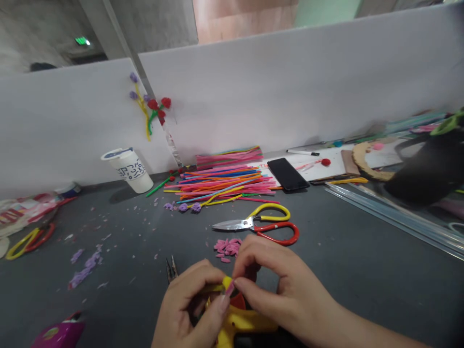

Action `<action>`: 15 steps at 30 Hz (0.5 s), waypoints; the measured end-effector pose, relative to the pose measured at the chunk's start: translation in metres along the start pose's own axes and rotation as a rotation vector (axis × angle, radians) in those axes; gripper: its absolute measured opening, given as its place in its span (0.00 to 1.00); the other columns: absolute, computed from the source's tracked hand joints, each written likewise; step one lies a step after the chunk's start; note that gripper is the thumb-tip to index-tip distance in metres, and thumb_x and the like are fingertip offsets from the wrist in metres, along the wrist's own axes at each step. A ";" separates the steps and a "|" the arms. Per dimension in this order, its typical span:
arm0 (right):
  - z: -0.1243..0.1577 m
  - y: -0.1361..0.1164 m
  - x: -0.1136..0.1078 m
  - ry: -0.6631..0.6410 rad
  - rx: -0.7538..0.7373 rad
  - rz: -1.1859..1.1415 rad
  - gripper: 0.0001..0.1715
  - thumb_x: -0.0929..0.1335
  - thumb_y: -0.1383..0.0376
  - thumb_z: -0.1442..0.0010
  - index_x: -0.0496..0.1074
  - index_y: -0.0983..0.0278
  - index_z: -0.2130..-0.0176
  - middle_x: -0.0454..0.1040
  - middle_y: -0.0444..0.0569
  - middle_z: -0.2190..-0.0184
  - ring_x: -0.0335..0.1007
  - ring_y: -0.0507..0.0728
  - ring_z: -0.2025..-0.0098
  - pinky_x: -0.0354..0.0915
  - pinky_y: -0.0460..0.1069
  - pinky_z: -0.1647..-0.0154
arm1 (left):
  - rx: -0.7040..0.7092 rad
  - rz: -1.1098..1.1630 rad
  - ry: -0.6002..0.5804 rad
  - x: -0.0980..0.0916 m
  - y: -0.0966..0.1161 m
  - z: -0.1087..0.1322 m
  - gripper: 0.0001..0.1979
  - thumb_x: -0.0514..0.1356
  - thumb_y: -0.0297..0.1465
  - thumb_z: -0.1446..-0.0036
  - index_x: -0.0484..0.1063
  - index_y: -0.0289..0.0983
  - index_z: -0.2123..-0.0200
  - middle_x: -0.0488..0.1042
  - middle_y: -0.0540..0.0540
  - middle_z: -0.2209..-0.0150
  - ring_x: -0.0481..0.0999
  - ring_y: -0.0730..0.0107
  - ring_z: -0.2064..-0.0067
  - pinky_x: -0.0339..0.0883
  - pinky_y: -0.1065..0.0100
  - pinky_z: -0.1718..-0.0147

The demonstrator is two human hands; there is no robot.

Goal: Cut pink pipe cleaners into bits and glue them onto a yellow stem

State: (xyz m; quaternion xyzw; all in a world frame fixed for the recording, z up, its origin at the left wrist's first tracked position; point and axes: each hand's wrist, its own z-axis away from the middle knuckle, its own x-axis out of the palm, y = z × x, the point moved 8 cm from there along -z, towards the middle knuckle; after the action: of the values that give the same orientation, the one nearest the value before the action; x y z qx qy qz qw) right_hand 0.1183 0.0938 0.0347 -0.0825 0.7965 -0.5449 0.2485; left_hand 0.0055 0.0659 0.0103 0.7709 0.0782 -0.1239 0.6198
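Near the bottom centre, my left hand is closed round a yellow fuzzy stem, with a small pink piece at its tip. Thumb and forefinger of my right hand pinch that pink piece from the right. Just under both hands lies a yellow tool, partly hidden by them. A small heap of pink fuzzy pieces sits beyond my fingers. Scissors with one yellow and one red handle lie behind the heap. Metal plier tips show beside my left hand.
Coloured fuzzy stems lie at the back, beside a black phone. A white cup stands back left. Purple scraps, more scissors and a magenta tool are left. Clear strips and a black pitcher are right.
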 end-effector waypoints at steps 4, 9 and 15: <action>0.000 -0.002 0.004 -0.029 -0.028 0.021 0.07 0.64 0.75 0.50 0.66 0.64 0.75 0.65 0.42 0.75 0.61 0.48 0.72 0.60 0.43 0.72 | 0.027 -0.064 -0.016 -0.001 0.004 -0.001 0.07 0.56 0.32 0.50 0.69 0.36 0.76 0.62 0.50 0.79 0.63 0.73 0.77 0.54 0.73 0.79; 0.001 -0.004 0.007 -0.044 -0.050 0.077 0.07 0.64 0.75 0.50 0.66 0.64 0.75 0.65 0.42 0.75 0.61 0.49 0.72 0.60 0.43 0.72 | 0.076 -0.150 -0.103 0.002 0.005 -0.003 0.06 0.54 0.29 0.49 0.67 0.36 0.76 0.66 0.47 0.77 0.65 0.69 0.74 0.58 0.71 0.75; 0.003 -0.005 0.008 -0.050 -0.064 0.076 0.08 0.64 0.76 0.51 0.66 0.64 0.75 0.64 0.42 0.74 0.61 0.48 0.72 0.59 0.42 0.73 | 0.055 -0.158 -0.112 0.003 0.003 -0.002 0.07 0.53 0.29 0.49 0.67 0.36 0.76 0.66 0.47 0.77 0.66 0.68 0.73 0.58 0.69 0.75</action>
State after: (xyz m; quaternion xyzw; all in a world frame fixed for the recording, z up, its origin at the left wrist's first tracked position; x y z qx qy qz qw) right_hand 0.1119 0.0856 0.0359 -0.0738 0.8096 -0.5073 0.2859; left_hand 0.0097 0.0674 0.0130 0.7709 0.1004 -0.2175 0.5902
